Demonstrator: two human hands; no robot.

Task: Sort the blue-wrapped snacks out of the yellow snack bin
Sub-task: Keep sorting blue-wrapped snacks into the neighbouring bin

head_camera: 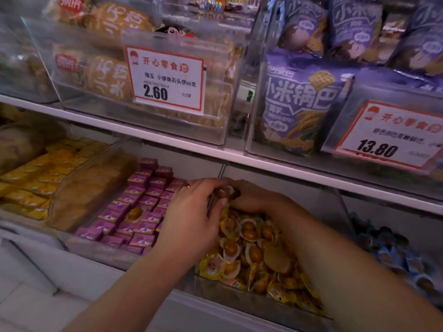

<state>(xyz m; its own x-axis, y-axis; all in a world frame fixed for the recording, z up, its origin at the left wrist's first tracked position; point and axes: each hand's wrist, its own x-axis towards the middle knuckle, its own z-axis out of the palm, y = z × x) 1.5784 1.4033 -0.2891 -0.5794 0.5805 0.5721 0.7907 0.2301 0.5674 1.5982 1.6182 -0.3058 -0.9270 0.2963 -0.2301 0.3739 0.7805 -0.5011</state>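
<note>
Where the two forearms reach in under the white shelf edge (275,164), both hands meet at the back of the yellow snack bin (239,298), a clear bin heaped with yellow-wrapped snacks (254,250), each showing a round brown piece. Left hand (191,221): back turned up, fingers curled downward at the rear of the heap; what its fingertips grip is hidden, so its hold cannot be told. Right hand (254,197): lies just behind and beside the left, touching it, with its fingers curled round a small brown snack (221,192) held between the two hands above the heap. Blue-wrapped snacks (395,255): lie in the neighbouring bin to the right, apart from the yellow heap; whether any remain among the yellow ones cannot be told. To the left, a bin of purple packets (143,207) stands in rows, with one stray brown snack (134,213) resting on top of them. Farther left lie yellow packets (36,178). On the upper shelf, a price tag reading 2.60 (167,82) fronts a clear box of orange bags (107,73), and a tag reading 13.80 (388,137) fronts purple bags (302,101)
</note>
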